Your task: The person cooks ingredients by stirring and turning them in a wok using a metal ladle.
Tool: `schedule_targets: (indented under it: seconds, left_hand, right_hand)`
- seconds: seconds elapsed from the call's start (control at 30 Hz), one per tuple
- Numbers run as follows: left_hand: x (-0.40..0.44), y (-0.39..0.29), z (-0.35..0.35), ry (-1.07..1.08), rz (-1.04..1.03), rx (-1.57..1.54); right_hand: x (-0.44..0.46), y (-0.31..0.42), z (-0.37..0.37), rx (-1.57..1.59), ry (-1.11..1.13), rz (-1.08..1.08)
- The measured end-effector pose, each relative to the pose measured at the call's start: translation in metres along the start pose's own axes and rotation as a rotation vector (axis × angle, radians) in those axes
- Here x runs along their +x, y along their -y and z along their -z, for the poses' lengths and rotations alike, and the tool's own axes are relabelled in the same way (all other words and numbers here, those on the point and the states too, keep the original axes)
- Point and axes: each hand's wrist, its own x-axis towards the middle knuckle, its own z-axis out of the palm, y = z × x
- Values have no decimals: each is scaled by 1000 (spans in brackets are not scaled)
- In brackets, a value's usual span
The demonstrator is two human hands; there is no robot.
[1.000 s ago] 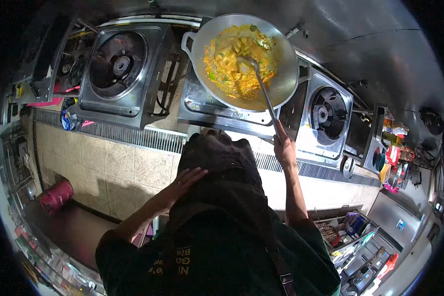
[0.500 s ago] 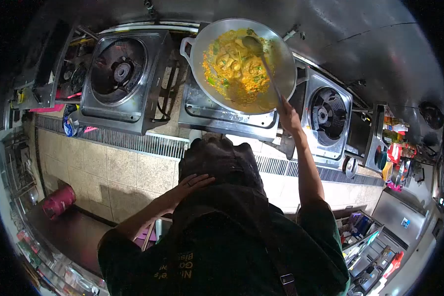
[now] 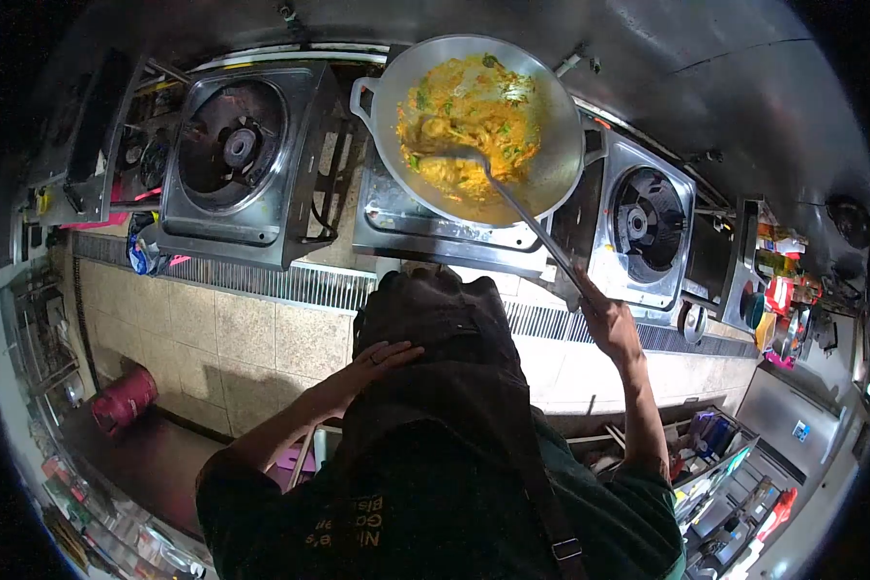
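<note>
A large two-handled metal wok (image 3: 561,126) sits on the middle stove and holds a yellow-orange curry (image 3: 493,116) with green leaves and chunks in it. My right hand (image 3: 613,327) is closed round the handle end of a long metal ladle (image 3: 532,220). The ladle's head lies in the curry at the near left part of the wok, blurred by motion. My left hand (image 3: 387,356) rests flat on the dark apron (image 3: 435,329) at my front, fingers stretched out, holding nothing.
Burners flank the wok: one on the left stove (image 3: 240,145), another on the right stove (image 3: 640,224). A floor grate (image 3: 261,282) runs along the stove fronts. A red cylinder (image 3: 126,398) lies at left. Bottles and packets (image 3: 781,280) stand at far right.
My right hand has drawn back toward me and to the right. The ladle's head has swept from the far side of the wok to its near left. My left hand stays put.
</note>
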Motion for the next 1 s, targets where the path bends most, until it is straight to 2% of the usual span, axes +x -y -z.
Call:
schedule_targets:
  seconds: [0.07,0.1,0.13,0.2,0.27,0.33,0.37,0.4,0.5,0.53,0.6,0.63,0.67,0.77,0.83,0.87,0.93,0.97,1.0]
  left_hand:
    - [1,-7,6,12,-6,28]
    - [3,-9,9,17,-12,59]
    - [3,-2,6,17,-13,58]
    - [4,20,-2,93,-37,-210]
    - [4,16,1,81,-17,-244]
    - [5,7,6,70,4,-276]
    - [6,-1,8,60,7,-164]
    - [7,-5,10,50,10,-51]
    - [7,8,5,21,-92,51]
    - [4,7,4,23,-93,51]
    - [1,3,4,16,33,-56]
    - [1,4,3,14,33,-57]
    - [0,5,2,5,-5,-26]
    - [-1,5,2,-13,-25,-7]
    - [-3,7,0,-27,-4,-22]
    - [-3,13,-2,-24,4,-84]
    - [-3,11,0,-19,11,-142]
    - [-3,10,3,-11,15,-184]
    - [-3,8,4,0,22,-227]
  right_hand:
    - [-10,-2,-12,-7,-43,-45]
    - [-18,-30,-36,-31,37,-188]
    - [-9,-9,-29,-78,60,-229]
    - [3,-23,-58,15,34,-332]
    - [26,-6,-65,81,65,-450]
    - [43,-10,-89,106,-113,-335]
    - [52,-14,-98,53,-226,-237]
    - [61,-15,-97,131,-146,-260]
    - [71,1,-77,262,-273,-194]
    - [74,-2,-76,322,-376,-97]
    - [72,0,-58,267,-367,-194]
    - [78,6,-47,271,-393,-212]
    - [81,11,-30,284,-235,-416]
    - [103,-21,-53,265,-297,-389]
    - [119,-74,-106,264,-409,-91]
    - [121,-43,-99,405,-348,-166]
    - [125,-2,-84,804,-61,-422]
    - [127,-25,-106,1209,-17,-307]
    - [130,-20,-95,1209,-19,-305]
